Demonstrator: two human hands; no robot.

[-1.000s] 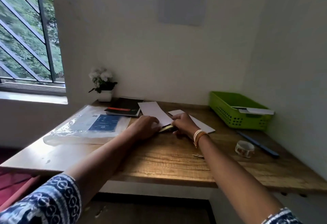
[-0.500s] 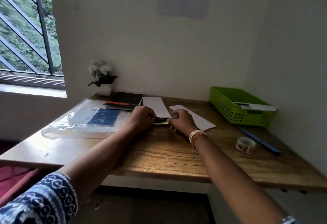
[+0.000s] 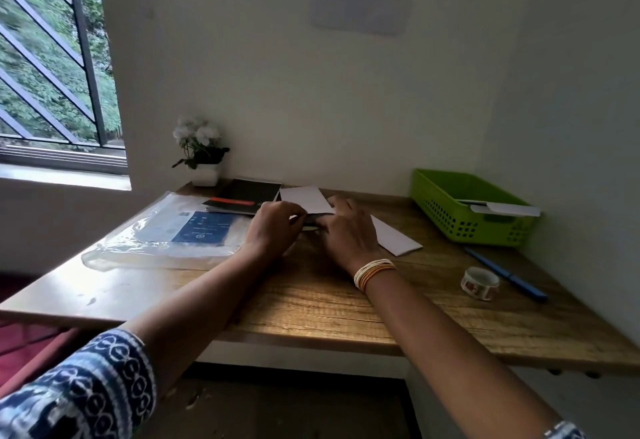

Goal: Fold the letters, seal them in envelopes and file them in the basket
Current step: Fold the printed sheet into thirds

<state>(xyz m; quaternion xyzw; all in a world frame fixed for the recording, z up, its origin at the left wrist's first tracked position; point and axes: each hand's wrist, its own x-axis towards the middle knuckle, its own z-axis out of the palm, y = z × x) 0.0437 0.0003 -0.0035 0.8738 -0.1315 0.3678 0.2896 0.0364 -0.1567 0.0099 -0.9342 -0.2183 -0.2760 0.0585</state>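
A white letter sheet [image 3: 304,198] lies at the middle back of the wooden desk [image 3: 346,303], its far end tilted up. My left hand [image 3: 275,230] pinches its near edge from the left. My right hand [image 3: 348,232] grips the same edge from the right, fingers curled; the hands nearly touch. A small dark and yellowish thing shows between them, too hidden to name. A second white sheet or envelope [image 3: 396,239] lies flat just right of my right hand. The green basket [image 3: 450,227] stands at the back right with a white envelope [image 3: 505,210] across its rim.
A roll of patterned tape [image 3: 479,283] and a blue pen [image 3: 507,275] lie at the right, in front of the basket. A clear plastic packet [image 3: 166,234] covers the left of the desk. A black notebook [image 3: 247,196] and a potted white flower [image 3: 202,152] stand by the wall.
Both hands have moved a little farther back on the desk and closer together at the sheet's near edge. The sheet's far end now stands higher.
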